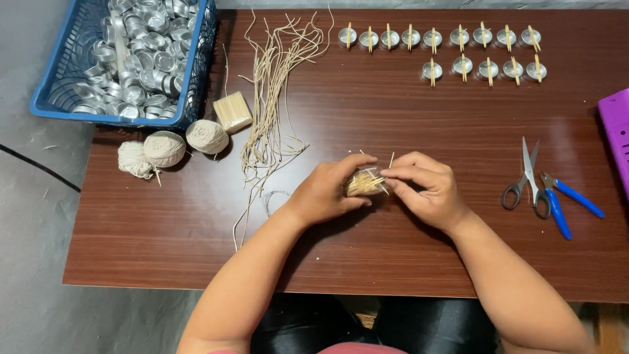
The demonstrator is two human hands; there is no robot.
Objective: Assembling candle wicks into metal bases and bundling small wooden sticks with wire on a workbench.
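Note:
My left hand point(327, 190) is wrapped around a small clear pack of wooden toothpicks point(363, 183) at the middle of the brown table point(164, 223). My right hand point(426, 187) pinches at the top of that pack with thumb and forefinger, and a few loose toothpicks stick out above my fingers. Both hands touch the pack.
A blue basket point(49, 98) of small metal cups stands at the back left. Three balls of cream string point(164, 149), a second toothpick pack point(232, 111) and cut wick strands point(272, 98) lie left of my hands. Two rows of metal cups point(462, 49) with sticks sit at the back. Scissors point(527, 180), blue pliers point(563, 200) and a purple box point(616, 137) are at right.

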